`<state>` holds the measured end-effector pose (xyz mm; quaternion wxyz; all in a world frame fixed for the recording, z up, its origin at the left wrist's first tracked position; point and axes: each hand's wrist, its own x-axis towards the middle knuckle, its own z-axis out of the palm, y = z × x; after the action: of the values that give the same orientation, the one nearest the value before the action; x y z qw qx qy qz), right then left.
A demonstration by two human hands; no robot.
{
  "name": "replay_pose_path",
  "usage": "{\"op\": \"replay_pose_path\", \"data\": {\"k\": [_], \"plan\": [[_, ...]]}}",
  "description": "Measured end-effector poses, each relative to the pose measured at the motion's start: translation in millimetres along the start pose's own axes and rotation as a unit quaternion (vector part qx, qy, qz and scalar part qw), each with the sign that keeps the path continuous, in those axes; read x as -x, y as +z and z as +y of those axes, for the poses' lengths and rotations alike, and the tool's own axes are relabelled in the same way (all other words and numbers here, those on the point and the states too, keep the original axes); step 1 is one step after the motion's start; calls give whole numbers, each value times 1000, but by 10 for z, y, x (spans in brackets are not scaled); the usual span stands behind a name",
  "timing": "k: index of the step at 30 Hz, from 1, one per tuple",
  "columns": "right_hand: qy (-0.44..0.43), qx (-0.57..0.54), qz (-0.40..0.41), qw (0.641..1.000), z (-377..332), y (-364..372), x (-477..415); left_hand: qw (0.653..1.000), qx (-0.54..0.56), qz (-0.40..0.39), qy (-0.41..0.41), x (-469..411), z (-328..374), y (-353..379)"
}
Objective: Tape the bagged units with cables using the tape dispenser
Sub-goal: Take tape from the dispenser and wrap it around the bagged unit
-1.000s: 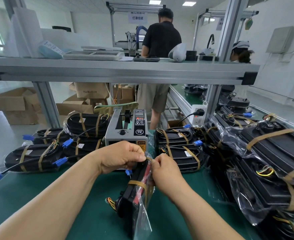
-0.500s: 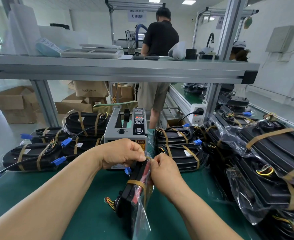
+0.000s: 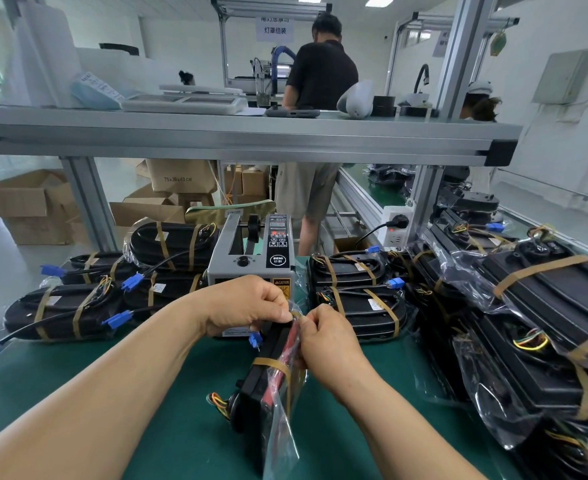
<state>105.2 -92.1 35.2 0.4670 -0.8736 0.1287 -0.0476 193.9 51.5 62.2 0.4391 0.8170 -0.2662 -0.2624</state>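
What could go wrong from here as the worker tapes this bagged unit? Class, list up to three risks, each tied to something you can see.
1. The bagged unit stands on its narrow edge, steadied only by the left hand and right hand at its far end; loosening the grip may tip it.
2. The blue plug hangs loose beside the strip of tape they pinch; it might get stuck down crooked.

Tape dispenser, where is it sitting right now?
In the head view the tape dispenser stands at centre on the green bench, just behind the left hand, between the left stack of taped units and the right stack of taped units.
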Motion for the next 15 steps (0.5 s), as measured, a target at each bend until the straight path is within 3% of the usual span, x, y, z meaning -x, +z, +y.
{"op": "replay_pose_path", "data": {"k": [15], "plan": [[3, -17, -8, 1000, 0, 11, -2, 999, 34, -23, -4, -24, -43, -54]]}}
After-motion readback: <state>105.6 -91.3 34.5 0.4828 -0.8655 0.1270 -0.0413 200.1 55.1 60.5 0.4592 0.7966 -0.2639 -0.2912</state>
